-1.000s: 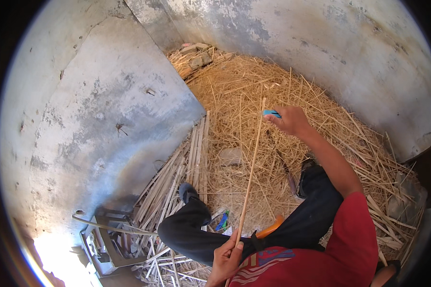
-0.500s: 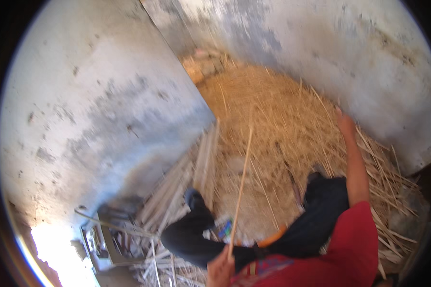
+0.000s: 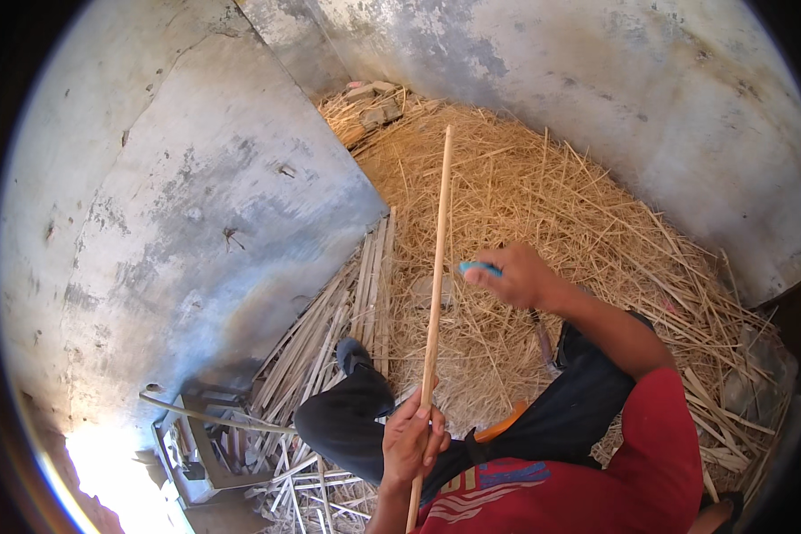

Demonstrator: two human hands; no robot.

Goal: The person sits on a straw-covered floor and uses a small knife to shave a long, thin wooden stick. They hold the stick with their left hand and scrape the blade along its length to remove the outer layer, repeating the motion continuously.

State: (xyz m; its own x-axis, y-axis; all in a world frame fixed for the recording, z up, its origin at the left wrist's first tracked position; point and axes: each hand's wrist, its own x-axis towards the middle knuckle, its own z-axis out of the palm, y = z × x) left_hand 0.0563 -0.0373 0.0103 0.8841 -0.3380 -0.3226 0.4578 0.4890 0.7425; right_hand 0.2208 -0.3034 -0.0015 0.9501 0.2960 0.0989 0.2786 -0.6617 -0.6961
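My left hand (image 3: 411, 442) is closed round a long, pale wooden stick (image 3: 440, 240) near its lower part. The stick stands slantwise in front of me, its far end above the shavings. To the right of the stick, my right hand (image 3: 523, 274) is closed on a small blue object (image 3: 481, 268), whose kind I cannot make out because the fingers cover most of it. A gap shows between the blue object and the stick. Part of an orange thing (image 3: 505, 423) lies by my lap, and a thin, dark tool (image 3: 543, 338) is beside my right leg.
Straw-coloured wood shavings (image 3: 525, 191) cover the floor up to the walls. Long wooden strips (image 3: 376, 285) lie in a bundle at the left, close to my foot. A metal box-like frame (image 3: 205, 445) stands at the lower left. Bricks (image 3: 378, 109) sit in the far corner.
My right hand has come from far out on the right to beside the stick; the blue object now shows in it. More of the stick's lower end shows below my left hand.
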